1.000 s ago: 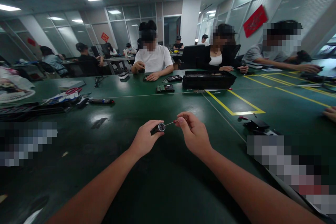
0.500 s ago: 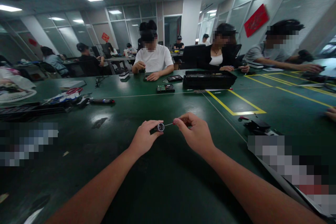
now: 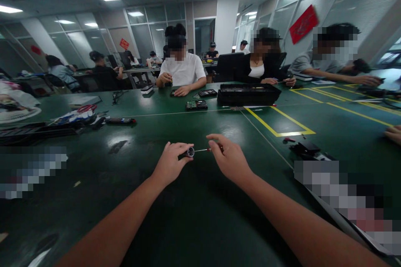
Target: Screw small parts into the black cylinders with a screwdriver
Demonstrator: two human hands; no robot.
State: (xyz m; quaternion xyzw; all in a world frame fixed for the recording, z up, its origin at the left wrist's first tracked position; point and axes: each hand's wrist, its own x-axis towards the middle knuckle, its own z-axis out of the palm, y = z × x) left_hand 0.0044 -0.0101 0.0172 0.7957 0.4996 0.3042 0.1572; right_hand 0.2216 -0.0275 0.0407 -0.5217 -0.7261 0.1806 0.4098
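Between the thumb and fingers of my left hand [image 3: 171, 162] is a small round part [image 3: 190, 152] with a pale rim and a dark inside facing me. A thin screwdriver [image 3: 202, 150] reaches from its right side to my right hand [image 3: 230, 155]. The screwdriver's red end near the shaft shows at my right thumb, and the rest of its handle is hidden by the fingers. My right index finger is raised away from the thumb. Both hands are above the dark green table [image 3: 188, 217].
Across the table are a black tray [image 3: 249, 95], a circuit board [image 3: 196, 105] and several people. At left lie a black pen-like tool [image 3: 120, 121] and a pile of cables [image 3: 86, 112]. Black parts [image 3: 308, 149] sit at right, near another person's hand [image 3: 394, 133].
My right index finger has lifted and straightened away from the screwdriver, and the right hand has shifted slightly. My left hand keeps its grip on the round part. The view has shifted a little.
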